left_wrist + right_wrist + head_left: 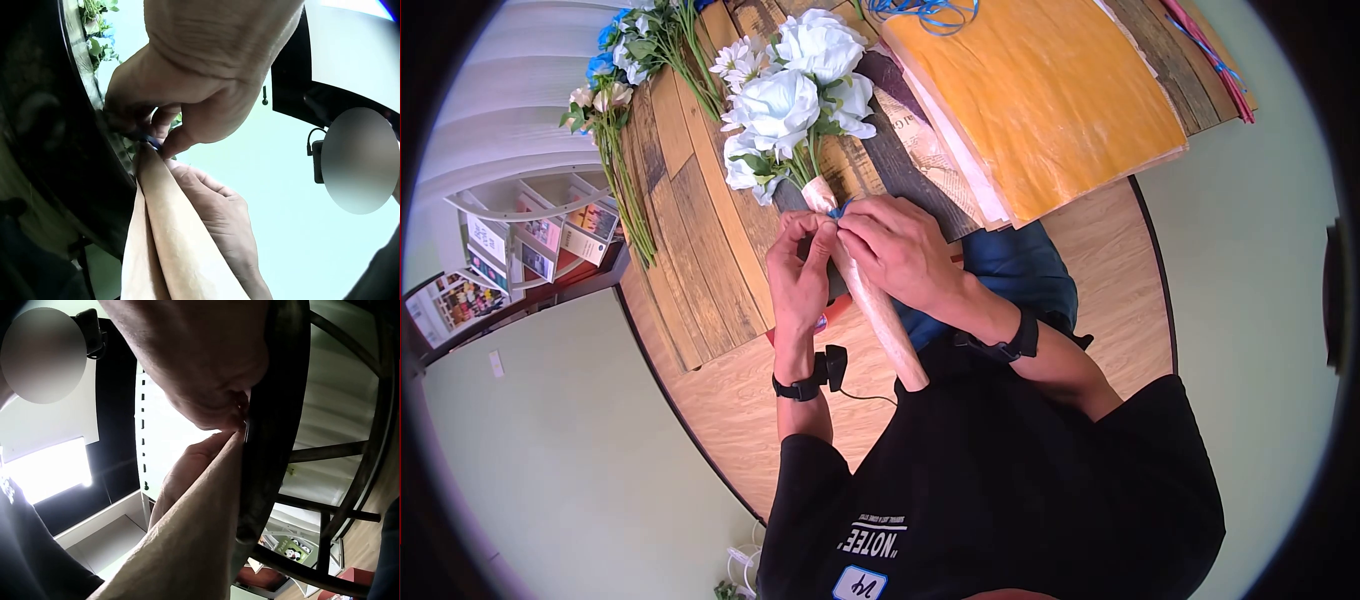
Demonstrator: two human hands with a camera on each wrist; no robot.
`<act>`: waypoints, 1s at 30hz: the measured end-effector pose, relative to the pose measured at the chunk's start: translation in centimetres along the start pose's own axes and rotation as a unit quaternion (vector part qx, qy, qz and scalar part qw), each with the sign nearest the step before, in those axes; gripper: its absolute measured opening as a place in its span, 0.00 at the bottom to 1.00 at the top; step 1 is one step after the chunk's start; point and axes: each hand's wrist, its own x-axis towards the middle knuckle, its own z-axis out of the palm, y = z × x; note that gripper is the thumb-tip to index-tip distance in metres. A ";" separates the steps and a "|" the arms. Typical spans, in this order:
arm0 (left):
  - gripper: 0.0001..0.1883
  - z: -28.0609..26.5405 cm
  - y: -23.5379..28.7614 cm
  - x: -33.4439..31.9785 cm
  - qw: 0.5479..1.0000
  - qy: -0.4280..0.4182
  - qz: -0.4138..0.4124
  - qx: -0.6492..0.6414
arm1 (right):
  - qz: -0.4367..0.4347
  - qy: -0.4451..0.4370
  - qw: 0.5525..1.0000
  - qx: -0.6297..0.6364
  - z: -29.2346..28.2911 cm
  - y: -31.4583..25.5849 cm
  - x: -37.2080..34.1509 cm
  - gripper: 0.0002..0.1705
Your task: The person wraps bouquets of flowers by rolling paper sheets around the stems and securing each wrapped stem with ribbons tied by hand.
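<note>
A bouquet of pale artificial roses and daisies (775,108) lies with its heads on the wooden table. Pale pinkish paper (890,345) is rolled round its stems and reaches back toward the person's body. A narrow blue ribbon (837,211) circles the upper part of this wrap. My left hand (798,270) pinches the ribbon between thumb and fingers from the left side. From the right, my right hand (905,250) pinches it too, its fingertips close against the left ones. In the left wrist view the ribbon (152,142) shows dark at the gathered paper; fingers hide part of it.
Stacked orange and pale wrapping sheets (1040,100) lie at the right, with a loose blue ribbon coil (925,14) on top. Newsprint paper (920,150) sticks out beside them. More artificial flowers (605,100) lie at the table's left side. A brochure rack (540,235) stands farther left.
</note>
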 end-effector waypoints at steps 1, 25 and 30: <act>0.05 0.0 0.0 0.0 1.000 -0.001 -0.003 -0.011 | 0.007 -0.001 1.000 0.002 0.0 -0.1 0.0 0.07; 0.05 -0.6 -0.2 0.4 1.000 -0.016 -0.004 -0.016 | 0.021 0.019 0.997 -0.070 1.6 -0.4 0.6 0.12; 0.05 -0.7 -0.2 0.2 0.999 -0.024 0.004 -0.028 | 0.017 0.017 0.996 -0.085 1.8 -0.5 0.7 0.15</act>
